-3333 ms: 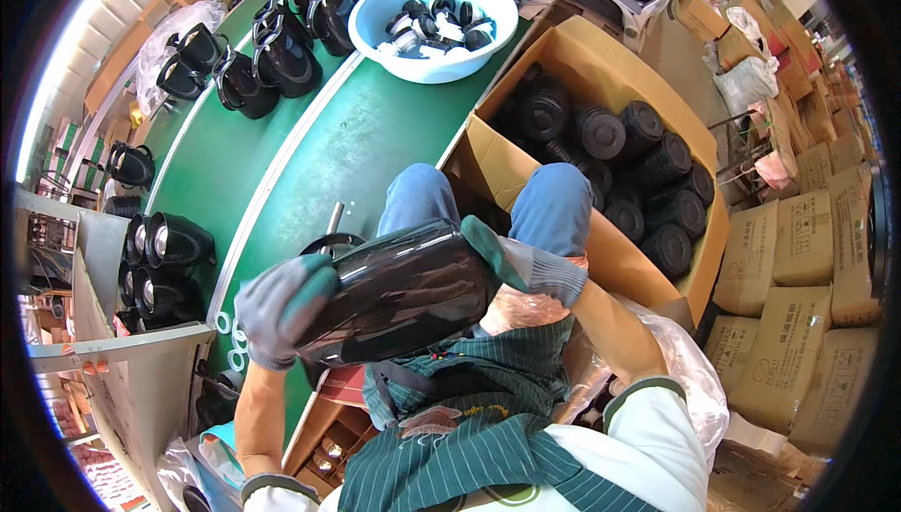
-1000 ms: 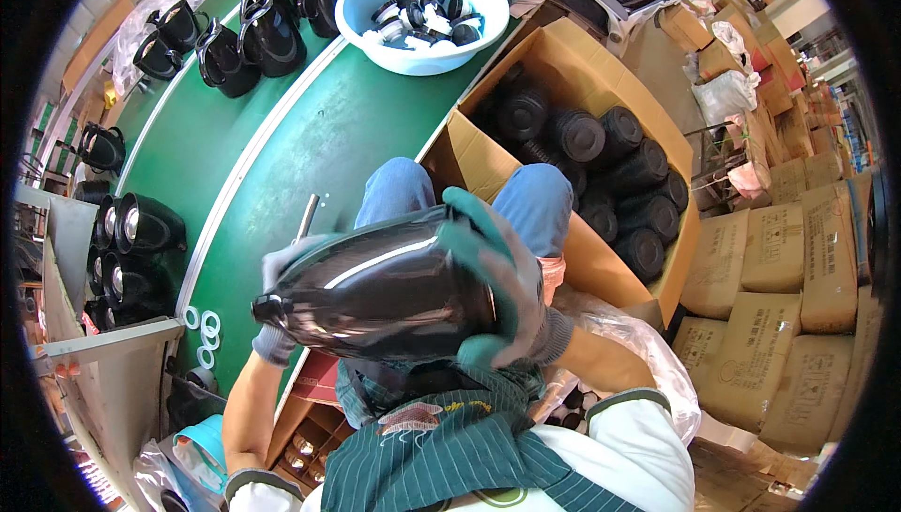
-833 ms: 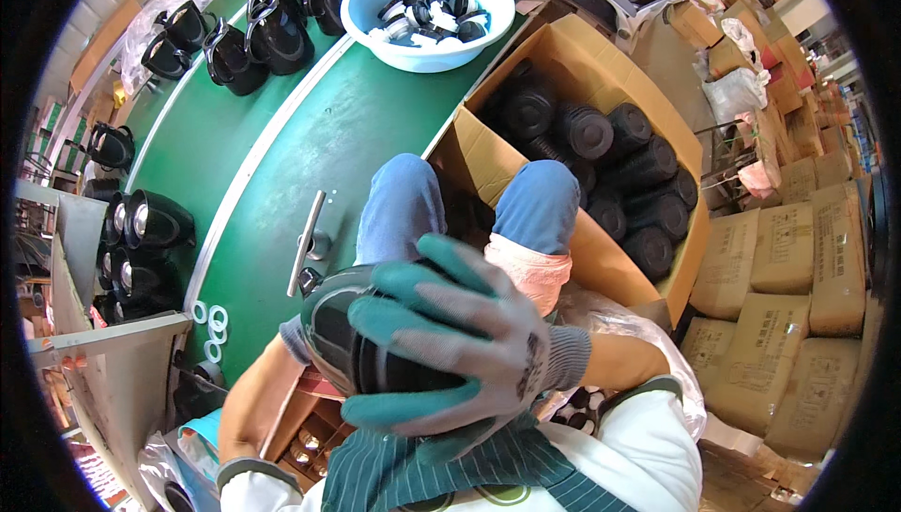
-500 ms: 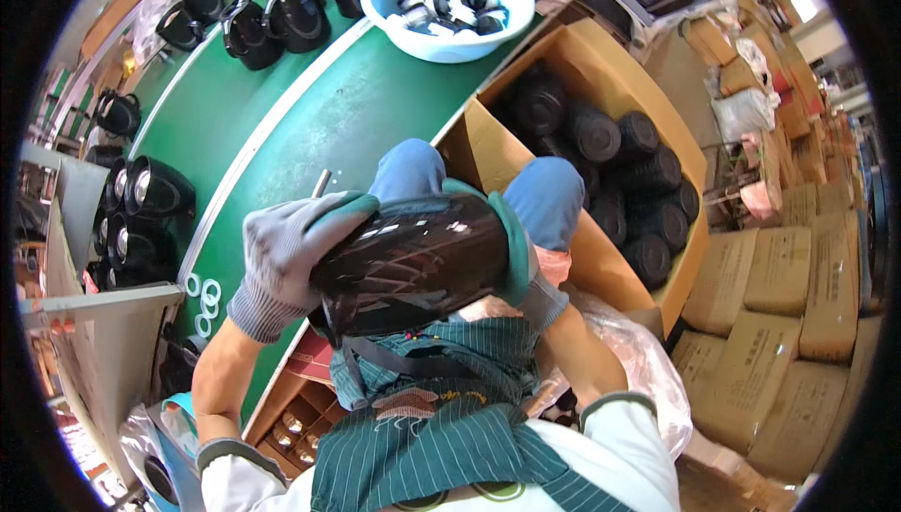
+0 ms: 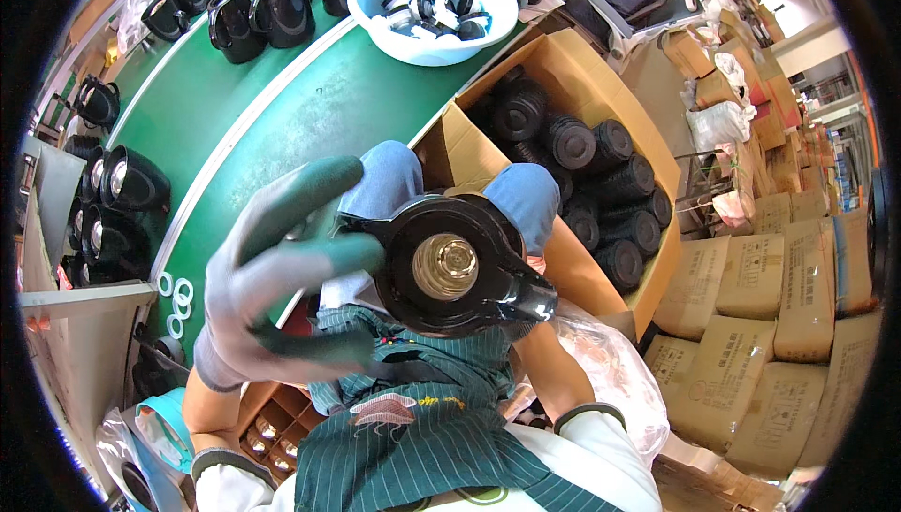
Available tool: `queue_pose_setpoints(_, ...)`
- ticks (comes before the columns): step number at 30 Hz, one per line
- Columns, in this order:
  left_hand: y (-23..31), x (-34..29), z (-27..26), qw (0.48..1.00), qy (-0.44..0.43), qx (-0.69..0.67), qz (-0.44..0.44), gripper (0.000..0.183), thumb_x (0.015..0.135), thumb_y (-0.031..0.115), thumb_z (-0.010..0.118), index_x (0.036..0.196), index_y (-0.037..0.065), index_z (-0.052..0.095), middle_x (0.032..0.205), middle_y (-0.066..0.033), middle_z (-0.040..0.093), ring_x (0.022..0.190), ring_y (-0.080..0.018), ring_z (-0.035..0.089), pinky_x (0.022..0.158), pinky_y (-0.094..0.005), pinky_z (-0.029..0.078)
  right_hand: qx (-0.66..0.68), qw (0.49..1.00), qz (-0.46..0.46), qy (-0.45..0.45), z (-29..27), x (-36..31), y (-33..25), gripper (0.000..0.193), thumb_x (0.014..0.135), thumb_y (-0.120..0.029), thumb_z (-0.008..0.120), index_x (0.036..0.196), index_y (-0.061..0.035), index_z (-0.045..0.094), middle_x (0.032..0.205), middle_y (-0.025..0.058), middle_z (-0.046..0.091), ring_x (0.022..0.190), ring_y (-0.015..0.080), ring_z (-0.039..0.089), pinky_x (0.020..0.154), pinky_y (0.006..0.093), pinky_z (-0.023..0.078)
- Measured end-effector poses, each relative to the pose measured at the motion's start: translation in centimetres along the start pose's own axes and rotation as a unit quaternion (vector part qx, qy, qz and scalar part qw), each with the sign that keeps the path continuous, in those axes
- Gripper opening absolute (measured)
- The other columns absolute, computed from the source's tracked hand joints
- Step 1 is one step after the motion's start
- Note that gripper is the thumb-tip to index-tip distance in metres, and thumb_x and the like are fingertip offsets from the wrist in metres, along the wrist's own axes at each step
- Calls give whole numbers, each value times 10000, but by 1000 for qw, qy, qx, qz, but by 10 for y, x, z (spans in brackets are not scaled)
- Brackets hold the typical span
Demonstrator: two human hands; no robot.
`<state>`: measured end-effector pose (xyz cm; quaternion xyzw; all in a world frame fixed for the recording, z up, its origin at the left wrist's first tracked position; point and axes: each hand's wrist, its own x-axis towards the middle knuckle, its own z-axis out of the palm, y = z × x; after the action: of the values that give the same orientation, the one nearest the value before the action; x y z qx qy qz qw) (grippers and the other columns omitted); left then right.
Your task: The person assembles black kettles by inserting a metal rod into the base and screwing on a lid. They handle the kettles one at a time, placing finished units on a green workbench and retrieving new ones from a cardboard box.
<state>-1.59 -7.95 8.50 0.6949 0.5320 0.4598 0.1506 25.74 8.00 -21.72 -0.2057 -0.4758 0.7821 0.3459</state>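
A glossy black thermos jug (image 5: 507, 273) is tipped so its round mouth faces me, the shiny silvery-gold liner showing inside and the spout pointing to the right. My right hand (image 5: 519, 330) holds it from behind and below; most of that gloved hand is hidden by the jug. Left of the jug, my left hand (image 5: 272, 277), in a grey and green glove, is open with its fingers spread and slightly blurred. Its fingertips are close to the jug's handle side; whether they touch it I cannot tell.
A green work surface (image 5: 300, 118) carries a light blue basin (image 5: 361, 19) of black and white lids, several black jugs (image 5: 282, 10) and white rings (image 5: 175, 326). An open carton (image 5: 648, 90) of black cylindrical parts stands right of my knees. Stacked cartons (image 5: 732, 381) fill the right.
The jug has turned from lying sideways between both hands to mouth facing me. My left hand has let go and spread its fingers; my right hand has moved behind the jug.
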Motion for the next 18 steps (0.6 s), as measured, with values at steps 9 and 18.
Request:
queue_pose_setpoints(9,16,6,19,988,-67,136,23,541,571,554,882,963,202,759,1485,-268,515,1353,-511,496,1117,-628,372,96,988,111,-51,29,10,-19,547,1054,-259,576,1520,-13,428,1507,163,522,1306,251,588,1101,390,520)
queue_pose_setpoints(18,1,-6,31,994,-10,92,49,502,619,445,919,967,134,735,1362,-213,628,1173,-414,648,978,-503,498,83,985,149,-33,63,14,-43,544,1077,-389,528,1470,-13,511,1452,169,582,1289,260,607,1082,426,532)
